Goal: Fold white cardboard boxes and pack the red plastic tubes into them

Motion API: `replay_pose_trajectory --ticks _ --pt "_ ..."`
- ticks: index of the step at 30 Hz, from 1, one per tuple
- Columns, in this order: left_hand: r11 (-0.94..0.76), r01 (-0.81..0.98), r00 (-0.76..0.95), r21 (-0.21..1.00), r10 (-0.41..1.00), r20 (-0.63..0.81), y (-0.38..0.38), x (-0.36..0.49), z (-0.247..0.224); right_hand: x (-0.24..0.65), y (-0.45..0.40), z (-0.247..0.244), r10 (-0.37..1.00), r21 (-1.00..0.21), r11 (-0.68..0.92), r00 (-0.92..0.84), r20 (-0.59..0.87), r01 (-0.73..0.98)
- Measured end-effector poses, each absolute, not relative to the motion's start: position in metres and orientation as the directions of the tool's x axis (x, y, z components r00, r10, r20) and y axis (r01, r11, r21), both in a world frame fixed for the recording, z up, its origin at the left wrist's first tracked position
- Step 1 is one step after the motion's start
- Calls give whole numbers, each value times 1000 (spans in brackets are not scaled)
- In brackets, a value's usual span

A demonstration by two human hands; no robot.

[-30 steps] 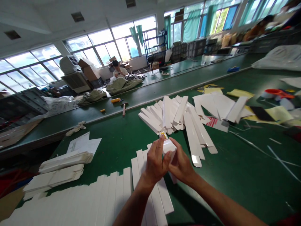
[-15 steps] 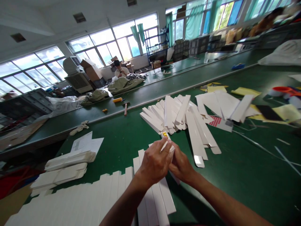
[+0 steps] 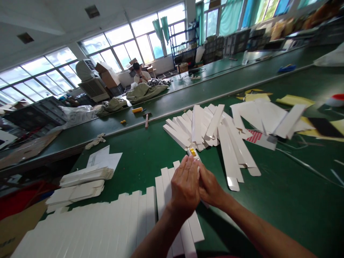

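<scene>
My left hand [image 3: 186, 186] lies over a narrow white box [image 3: 197, 157], its fingers held together and pressed against the side. From the right, my right hand [image 3: 212, 185] is closed round the same box. Something yellow [image 3: 192, 152] shows at the box's far end; what it is I cannot make out. Most of the box is hidden by both hands, and it points away from me, tilted. Beneath my left forearm, long white boxes [image 3: 195, 226] lie side by side. Just beyond my hands is a fanned pile of flat white cartons [image 3: 197, 125].
Many white boxes [image 3: 88, 229] lie in a row at lower left, with stacked flat cartons [image 3: 76, 191] behind them. Paper sheets [image 3: 263, 114] and yellow scraps [image 3: 295, 102] are at right. A yellow-handled tool [image 3: 137, 110] lies across the divider. A person [image 3: 141, 74] sits far back.
My left fingers, curled near the box's far end before, now lie straighter along it. The view has shifted slightly. My right hand still grips the box.
</scene>
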State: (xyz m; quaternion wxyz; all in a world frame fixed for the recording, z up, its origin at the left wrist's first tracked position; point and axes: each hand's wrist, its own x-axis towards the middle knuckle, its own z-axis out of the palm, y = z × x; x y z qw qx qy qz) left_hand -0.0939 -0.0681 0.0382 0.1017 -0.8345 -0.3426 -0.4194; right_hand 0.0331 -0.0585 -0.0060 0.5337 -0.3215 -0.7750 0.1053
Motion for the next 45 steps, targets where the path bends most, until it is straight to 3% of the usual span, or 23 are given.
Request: replay_pose_trajectory --ticks 8,12,14,16,18,21,25,33,45 --pt "-698 713 386 59 462 799 -67 -90 24 34 -57 -7 652 -561 755 -295 698 340" --pt "-709 696 291 116 425 857 -70 -98 16 51 -60 -10 718 -739 654 -439 541 159" --pt "-711 690 252 134 410 877 -74 -105 11 61 -57 -22 767 -894 447 -516 382 3" --pt "-713 687 244 137 404 881 -80 -111 7 69 -47 -42 897 -984 109 -413 158 -139" --pt "-713 689 252 130 404 879 -86 -113 4 72 -27 -66 983 -957 -156 -130 -127 -243" --pt "-713 691 268 124 412 871 -94 -112 2 70 14 -100 914 -919 -310 192 -359 -244" --pt "-741 657 286 140 416 863 -102 -110 2 61 59 -125 831 -869 -469 255 -495 -159" --pt "-746 643 259 172 423 869 -105 -115 1 49 87 -136 746 -784 -605 244 -619 -141" --pt "-722 665 244 188 449 860 -95 -117 5 50 46 -171 843 -881 -436 257 -472 -184"
